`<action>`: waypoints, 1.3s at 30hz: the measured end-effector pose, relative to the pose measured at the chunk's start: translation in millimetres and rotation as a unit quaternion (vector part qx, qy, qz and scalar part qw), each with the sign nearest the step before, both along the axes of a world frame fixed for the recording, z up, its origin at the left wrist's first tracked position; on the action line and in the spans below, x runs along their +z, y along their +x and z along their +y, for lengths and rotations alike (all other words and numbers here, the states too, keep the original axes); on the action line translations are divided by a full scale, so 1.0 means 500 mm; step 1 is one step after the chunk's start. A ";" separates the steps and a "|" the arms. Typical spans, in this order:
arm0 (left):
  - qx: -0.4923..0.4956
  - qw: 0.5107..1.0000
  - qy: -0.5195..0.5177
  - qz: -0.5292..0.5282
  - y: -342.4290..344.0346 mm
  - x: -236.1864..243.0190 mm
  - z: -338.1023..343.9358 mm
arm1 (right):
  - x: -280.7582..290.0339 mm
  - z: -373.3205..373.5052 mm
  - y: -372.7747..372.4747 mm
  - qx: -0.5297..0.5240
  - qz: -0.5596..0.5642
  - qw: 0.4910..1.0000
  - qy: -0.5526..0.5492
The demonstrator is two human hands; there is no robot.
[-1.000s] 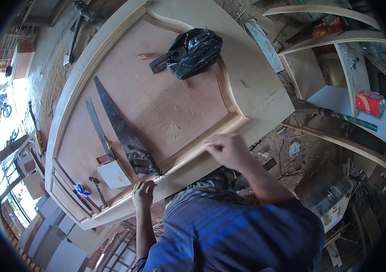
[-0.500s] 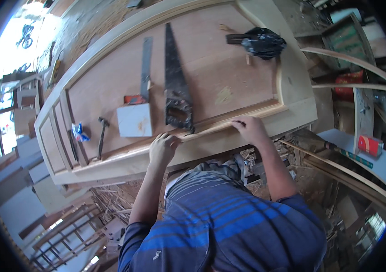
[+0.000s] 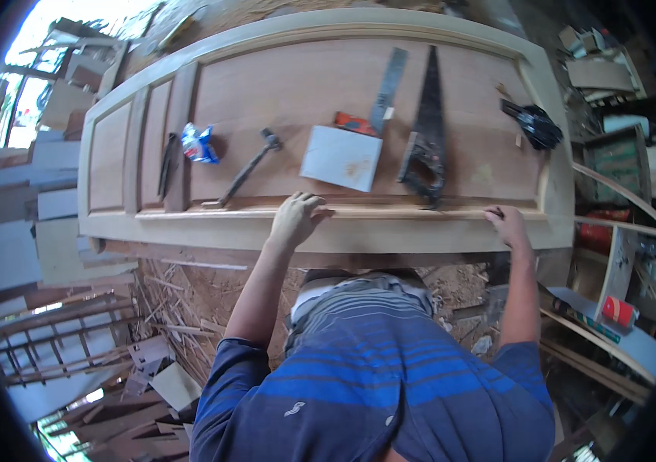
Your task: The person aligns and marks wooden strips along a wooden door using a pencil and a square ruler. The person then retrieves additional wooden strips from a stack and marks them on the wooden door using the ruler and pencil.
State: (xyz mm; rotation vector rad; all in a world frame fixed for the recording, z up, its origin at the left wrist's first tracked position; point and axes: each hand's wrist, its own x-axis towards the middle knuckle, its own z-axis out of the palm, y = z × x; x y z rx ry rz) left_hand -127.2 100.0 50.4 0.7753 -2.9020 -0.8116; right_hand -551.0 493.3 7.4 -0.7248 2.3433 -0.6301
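Observation:
A large wooden panel door [image 3: 412, 242] lies flat before me. Along its near inner edge runs a thin wooden moulding strip [image 3: 389, 212]. My left hand [image 3: 295, 219] is closed over the strip left of the middle, its fingers bent and partly hiding the wood. Farther right, my right hand [image 3: 508, 226] pinches at the strip near its right end; a small dark spot between thumb and finger is too small to make out. Between my hands, a handsaw [image 3: 428, 142] lies on the door with its handle toward me. A white square board [image 3: 341, 159] rests nearer my left hand.
On the door also lie a hammer [image 3: 249, 168], a metal square with an orange handle [image 3: 354, 123], a blue packet [image 3: 200, 144], a dark tool [image 3: 166, 167] and a black plastic bag [image 3: 538, 127]. Wood offcuts [image 3: 178, 296] cover the floor below. Curved wooden strips [image 3: 624, 194] stand at right.
My view has turned and shifted, so the door now lies level across it. My hands are farther apart along the strip, the right one nearer the door's right end.

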 end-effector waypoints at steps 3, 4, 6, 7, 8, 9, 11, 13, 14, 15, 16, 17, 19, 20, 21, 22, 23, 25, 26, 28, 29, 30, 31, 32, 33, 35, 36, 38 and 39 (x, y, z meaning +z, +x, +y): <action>0.053 0.997 -0.050 0.001 0.154 0.008 -0.108 | 0.019 -0.017 -0.004 -0.004 -0.029 0.999 0.018; 0.056 0.997 -0.050 0.002 0.199 0.012 -0.136 | 0.022 -0.021 -0.004 -0.003 -0.027 0.999 0.022; 0.046 0.998 -0.050 0.004 0.260 0.009 -0.175 | 0.022 -0.021 -0.004 0.002 -0.022 0.999 0.029; 0.059 0.997 -0.039 0.001 0.278 0.006 -0.188 | 0.020 -0.020 -0.008 -0.003 -0.029 0.999 0.023; 0.072 0.997 -0.027 -0.002 0.296 0.004 -0.200 | 0.017 -0.019 -0.008 -0.009 -0.037 0.999 0.018; 0.070 0.997 -0.027 0.010 0.303 0.002 -0.204 | 0.019 -0.025 -0.004 -0.003 -0.034 0.999 0.020; 0.072 0.997 -0.025 0.014 0.310 -0.001 -0.211 | 0.022 -0.034 0.000 0.006 -0.010 0.999 0.047; 0.065 0.998 -0.022 0.016 0.309 -0.004 -0.219 | 0.010 -0.020 -0.008 0.002 -0.015 0.999 0.042; 0.064 0.998 -0.018 0.020 0.305 -0.005 -0.224 | 0.005 -0.009 -0.013 -0.006 -0.022 0.999 0.035; 0.062 0.998 -0.014 0.016 0.306 -0.006 -0.228 | 0.006 -0.012 -0.012 -0.004 -0.021 0.999 0.036; 0.060 0.998 -0.011 0.012 0.306 -0.007 -0.232 | 0.007 -0.014 -0.012 -0.002 -0.023 0.999 0.033; 0.061 0.998 -0.009 0.013 0.306 -0.007 -0.235 | 0.008 -0.014 -0.013 -0.001 -0.026 0.999 0.030; 0.053 0.998 -0.015 0.011 0.307 -0.007 -0.239 | 0.015 -0.027 -0.013 0.002 -0.026 0.999 0.039; 0.055 0.998 -0.017 0.012 0.304 -0.006 -0.241 | 0.017 -0.032 -0.013 0.002 -0.027 0.999 0.048; 0.053 0.998 -0.016 -0.005 0.302 -0.007 -0.244 | 0.018 -0.036 -0.013 0.004 -0.025 0.999 0.046; 0.050 0.998 -0.015 -0.021 0.299 -0.008 -0.246 | 0.020 -0.039 -0.013 0.003 -0.029 0.998 0.048; 0.053 0.998 -0.018 -0.020 0.296 -0.007 -0.246 | 0.023 -0.042 -0.015 0.002 -0.032 0.998 0.050; 0.058 0.998 0.001 -0.021 0.293 -0.006 -0.243 | 0.022 -0.035 -0.020 0.002 -0.029 0.998 0.052; 0.058 0.998 -0.001 -0.018 0.288 -0.005 -0.240 | 0.023 -0.031 -0.025 0.001 -0.027 0.998 0.057; 0.054 0.998 -0.011 -0.026 0.278 -0.001 -0.234 | 0.027 -0.023 -0.021 -0.001 -0.020 0.998 0.054; 0.061 0.998 -0.013 -0.006 0.275 -0.003 -0.233 | 0.019 -0.015 -0.021 0.009 -0.023 0.999 0.035; 0.083 0.996 -0.010 0.007 0.274 0.000 -0.225 | 0.012 0.006 -0.026 0.014 -0.023 0.999 0.019; 0.071 0.997 -0.021 0.003 0.284 -0.006 -0.227 | 0.007 0.014 -0.025 0.010 -0.028 1.000 0.007; 0.085 0.996 0.018 0.000 0.280 -0.021 -0.228 | 0.003 0.014 -0.020 0.001 -0.036 0.999 0.007; 0.090 0.995 0.029 -0.023 0.275 -0.014 -0.226 | 0.011 0.007 -0.009 0.001 -0.047 0.999 -0.002; 0.092 0.995 0.016 -0.029 0.272 0.000 -0.221 | 0.023 -0.009 -0.001 0.009 -0.049 0.999 0.003; 0.090 0.995 0.016 -0.036 0.275 0.000 -0.221 | 0.020 -0.010 -0.004 0.018 -0.043 0.999 0.018; 0.102 0.994 0.001 -0.049 0.272 0.014 -0.209 | 0.049 -0.035 0.008 0.009 -0.049 0.999 0.017; 0.104 0.993 0.009 -0.049 0.279 0.007 -0.212 | 0.052 -0.038 0.009 -0.008 -0.048 0.999 0.020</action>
